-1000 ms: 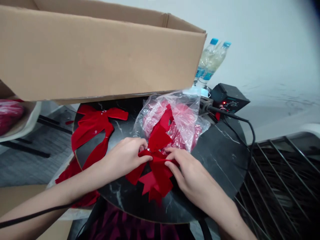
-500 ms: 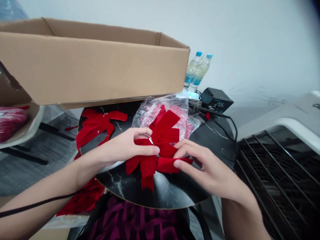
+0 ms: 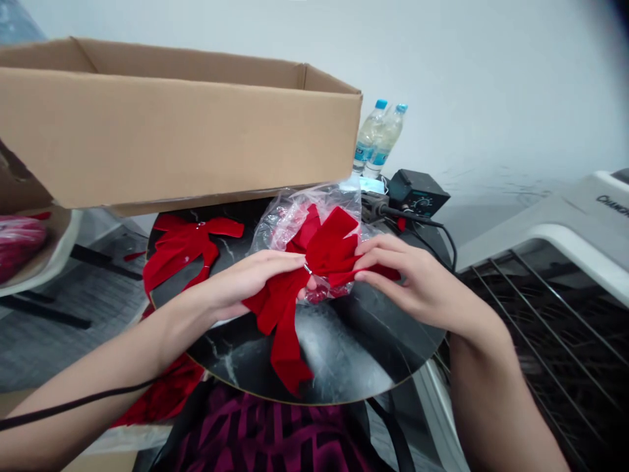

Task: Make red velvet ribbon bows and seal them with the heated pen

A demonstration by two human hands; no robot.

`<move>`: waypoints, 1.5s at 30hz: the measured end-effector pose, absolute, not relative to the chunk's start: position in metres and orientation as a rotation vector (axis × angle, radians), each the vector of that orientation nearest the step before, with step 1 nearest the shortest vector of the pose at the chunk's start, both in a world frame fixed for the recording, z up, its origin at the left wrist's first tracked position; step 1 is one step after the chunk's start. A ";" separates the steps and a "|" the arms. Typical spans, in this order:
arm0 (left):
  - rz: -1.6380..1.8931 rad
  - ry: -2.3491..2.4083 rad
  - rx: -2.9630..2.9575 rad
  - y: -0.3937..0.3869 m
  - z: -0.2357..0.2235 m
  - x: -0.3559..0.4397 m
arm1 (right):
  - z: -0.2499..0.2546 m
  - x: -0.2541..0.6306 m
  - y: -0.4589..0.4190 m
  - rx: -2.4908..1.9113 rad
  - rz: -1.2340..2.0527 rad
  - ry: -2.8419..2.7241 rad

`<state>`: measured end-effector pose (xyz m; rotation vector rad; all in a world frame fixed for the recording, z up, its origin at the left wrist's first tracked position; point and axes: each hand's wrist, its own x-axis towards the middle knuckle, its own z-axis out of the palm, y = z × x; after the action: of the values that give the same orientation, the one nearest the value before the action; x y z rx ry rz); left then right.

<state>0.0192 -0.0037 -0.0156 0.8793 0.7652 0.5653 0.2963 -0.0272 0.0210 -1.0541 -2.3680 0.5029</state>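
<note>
A red velvet bow [image 3: 282,298] with a silvery tie at its centre is held over the round black marbled table [image 3: 339,357]. My left hand [image 3: 258,278] grips it near the tie, thumb on top and fingertips showing beneath. Between the thumb and fingers of my right hand [image 3: 398,272] is pinched the bow's right-hand ribbon. Behind the bow lies a clear plastic bag [image 3: 275,219] with red and pink contents, partly covered by the ribbon. Another red bow [image 3: 184,246] rests on the table's left side.
A big open cardboard box [image 3: 206,137] stands at the back. Beyond its right end are two bottles [image 3: 381,141] and a black box with a dial [image 3: 417,193] and cables. A white-framed appliance with a wire grille [image 3: 531,295] is on the right. More red fabric [image 3: 162,396] lies below left.
The bow has turned and its loops have shifted; one tail hangs further down. My right hand has moved up and outward, pulling the ribbon right. My left hand has flattened over the centre.
</note>
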 end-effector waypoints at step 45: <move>1.165 1.112 1.484 -0.026 -0.031 0.027 | -0.044 0.184 -0.069 -1.280 0.960 -1.151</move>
<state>0.0269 -0.0258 -0.0311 1.4837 1.1125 1.1647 0.1838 -0.0689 -0.0443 -1.2799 -1.1507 0.9602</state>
